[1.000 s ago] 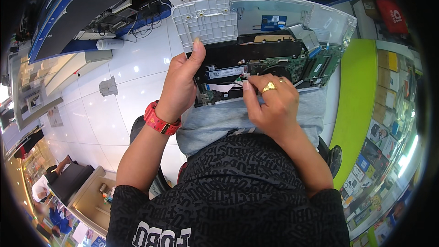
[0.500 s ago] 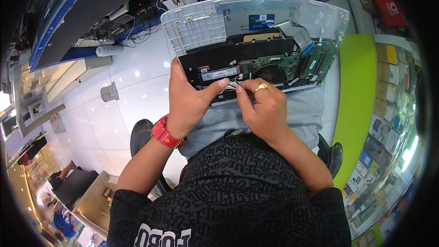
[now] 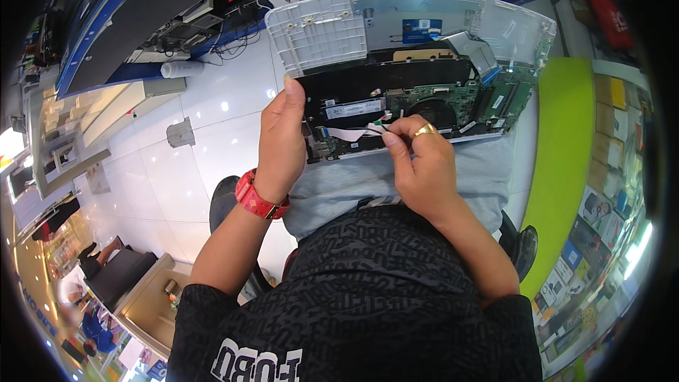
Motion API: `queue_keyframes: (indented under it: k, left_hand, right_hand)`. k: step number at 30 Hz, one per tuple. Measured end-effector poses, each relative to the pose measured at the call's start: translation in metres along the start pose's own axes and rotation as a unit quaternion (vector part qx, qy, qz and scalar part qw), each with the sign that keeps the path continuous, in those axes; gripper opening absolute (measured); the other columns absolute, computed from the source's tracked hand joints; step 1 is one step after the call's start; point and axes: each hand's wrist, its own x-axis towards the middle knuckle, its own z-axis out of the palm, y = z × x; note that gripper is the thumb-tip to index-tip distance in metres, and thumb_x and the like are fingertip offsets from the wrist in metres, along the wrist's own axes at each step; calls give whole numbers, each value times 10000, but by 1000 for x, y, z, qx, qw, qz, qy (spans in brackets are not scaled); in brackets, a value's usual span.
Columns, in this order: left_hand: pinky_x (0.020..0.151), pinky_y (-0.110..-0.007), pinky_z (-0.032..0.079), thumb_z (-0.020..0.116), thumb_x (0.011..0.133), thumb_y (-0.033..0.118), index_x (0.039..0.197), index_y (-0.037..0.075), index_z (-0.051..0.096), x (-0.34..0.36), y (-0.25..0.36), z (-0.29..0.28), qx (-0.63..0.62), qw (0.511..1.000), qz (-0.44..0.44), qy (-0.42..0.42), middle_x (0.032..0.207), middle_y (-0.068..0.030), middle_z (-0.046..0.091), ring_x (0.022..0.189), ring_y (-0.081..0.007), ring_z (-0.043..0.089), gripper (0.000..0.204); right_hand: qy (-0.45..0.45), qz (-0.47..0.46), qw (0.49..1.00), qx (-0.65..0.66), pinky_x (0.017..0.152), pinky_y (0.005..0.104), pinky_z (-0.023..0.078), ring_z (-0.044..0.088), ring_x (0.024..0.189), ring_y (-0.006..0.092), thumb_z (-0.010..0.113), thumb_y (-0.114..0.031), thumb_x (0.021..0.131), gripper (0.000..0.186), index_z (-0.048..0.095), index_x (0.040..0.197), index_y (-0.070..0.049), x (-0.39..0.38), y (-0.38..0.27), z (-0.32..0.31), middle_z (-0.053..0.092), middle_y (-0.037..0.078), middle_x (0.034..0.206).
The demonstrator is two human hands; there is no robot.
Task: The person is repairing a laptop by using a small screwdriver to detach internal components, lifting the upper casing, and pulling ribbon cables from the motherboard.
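Observation:
An opened white laptop (image 3: pixel 396 28) rests on my lap, its insides bare: a green circuit board (image 3: pixel 453 95), a round fan and a long black battery. My left hand (image 3: pixel 281 143), with a red watch on the wrist, grips the laptop's left edge, thumb up on the casing. My right hand (image 3: pixel 421 170), wearing a gold ring, pinches a thin white flat ribbon cable (image 3: pixel 353 132) between thumb and forefinger just over the board's lower edge.
White tiled floor (image 3: pixel 205 148) lies to the left with a small grey object (image 3: pixel 182 132) on it. A dark counter with cables and devices (image 3: pixel 212 18) runs along the top left. A green shelf edge (image 3: pixel 562 163) and stocked shelves stand to the right.
The laptop has shifted slightly. My left hand slid down from the casing's top corner to the left edge. My right hand stays at the board, now pinching the ribbon cable.

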Motion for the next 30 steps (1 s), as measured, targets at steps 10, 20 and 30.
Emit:
queue_keyframes:
  k: [10,20,30]
  left_hand:
    - [806,-264,510,573,1107,370,1155,-9,711,4,-9,-9,45,998,10,-41,977,-8,724,889,-68,605,407]
    - [798,-263,518,570,1109,359,1137,-24,710,1,1,-6,43,998,8,-42,963,-18,730,862,-66,609,409]
    - [923,-348,517,780,928,130,1395,-22,437,-8,-12,11,56,980,183,44,1311,-178,571,1205,-207,556,599]
  right_hand:
    - [22,-82,996,-40,669,421,494,645,747,340,703,-40,933,75,634,933,-9,15,-12,3,658,127,844]
    - [42,-76,995,-57,661,418,489,639,735,336,697,-40,945,67,643,925,-5,10,-9,5,663,126,836]
    - [23,-36,998,-49,658,418,495,650,725,312,716,-68,938,74,664,925,-17,4,-8,7,673,109,829]
